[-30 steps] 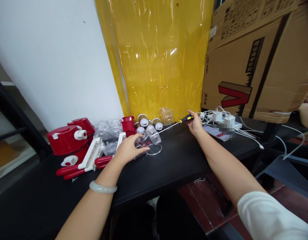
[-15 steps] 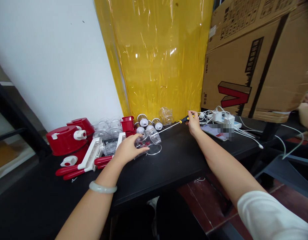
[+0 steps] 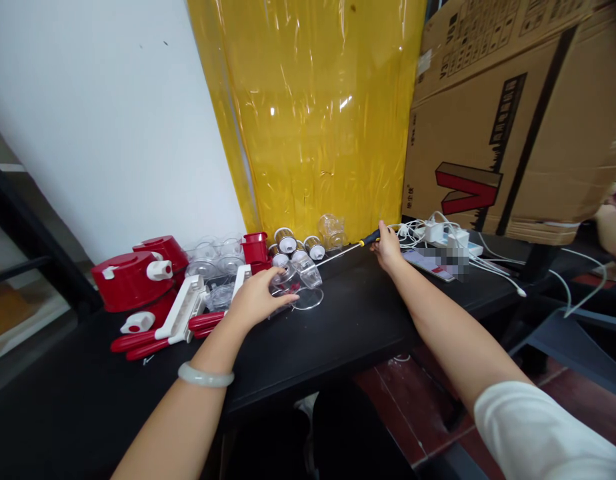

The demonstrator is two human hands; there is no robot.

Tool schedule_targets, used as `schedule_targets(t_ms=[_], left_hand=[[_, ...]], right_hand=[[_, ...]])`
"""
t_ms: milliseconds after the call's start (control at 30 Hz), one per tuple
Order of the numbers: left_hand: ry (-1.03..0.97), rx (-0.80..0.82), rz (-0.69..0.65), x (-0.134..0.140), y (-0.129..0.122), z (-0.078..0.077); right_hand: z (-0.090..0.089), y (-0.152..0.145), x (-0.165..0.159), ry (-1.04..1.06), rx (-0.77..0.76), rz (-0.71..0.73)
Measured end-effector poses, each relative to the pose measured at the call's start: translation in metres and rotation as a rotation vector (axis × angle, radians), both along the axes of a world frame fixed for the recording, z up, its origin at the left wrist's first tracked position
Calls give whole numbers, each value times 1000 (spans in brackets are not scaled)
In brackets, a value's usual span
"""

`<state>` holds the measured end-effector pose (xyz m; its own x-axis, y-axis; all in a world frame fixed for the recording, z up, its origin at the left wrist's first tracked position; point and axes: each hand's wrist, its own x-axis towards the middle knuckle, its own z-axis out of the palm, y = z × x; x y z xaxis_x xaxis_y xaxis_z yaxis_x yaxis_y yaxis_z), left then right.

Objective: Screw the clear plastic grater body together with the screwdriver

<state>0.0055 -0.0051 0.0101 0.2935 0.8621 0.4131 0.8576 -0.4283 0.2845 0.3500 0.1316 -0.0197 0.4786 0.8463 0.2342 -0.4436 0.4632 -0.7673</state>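
Observation:
My left hand (image 3: 258, 293) grips a clear plastic part (image 3: 307, 272) that lies on its side on the black table, with a wide round rim toward me. In my right hand (image 3: 388, 247) is a screwdriver (image 3: 371, 238) with a black and yellow handle. Its long shaft slants down to the left, and the tip meets the end of the clear part; the exact contact point is too small to make out. Just behind are several metallic cylinders (image 3: 285, 241) with white centres and a red square container (image 3: 255, 248).
Red housings (image 3: 133, 280), white frames with red handles (image 3: 184, 310) and clear cups (image 3: 207, 257) stand at the left. A phone (image 3: 428, 264) and white chargers with cables (image 3: 458, 238) lie at the right, below a large carton (image 3: 488, 133). Another person's arm (image 3: 611, 230) shows at the far right.
The fingers of my right hand have shifted slightly around the screwdriver handle. My left hand and the clear plastic part stay in place.

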Motion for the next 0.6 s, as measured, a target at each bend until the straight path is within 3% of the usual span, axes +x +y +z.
schedule_targets(t_ms=[167,600], left_hand=[[-11,10,-7,0,2,-2],[-9,5,5,2,-1,0]], right_hand=[[4,-1,-3,85,-122,10],[3,0,-6,105,-79,-14]])
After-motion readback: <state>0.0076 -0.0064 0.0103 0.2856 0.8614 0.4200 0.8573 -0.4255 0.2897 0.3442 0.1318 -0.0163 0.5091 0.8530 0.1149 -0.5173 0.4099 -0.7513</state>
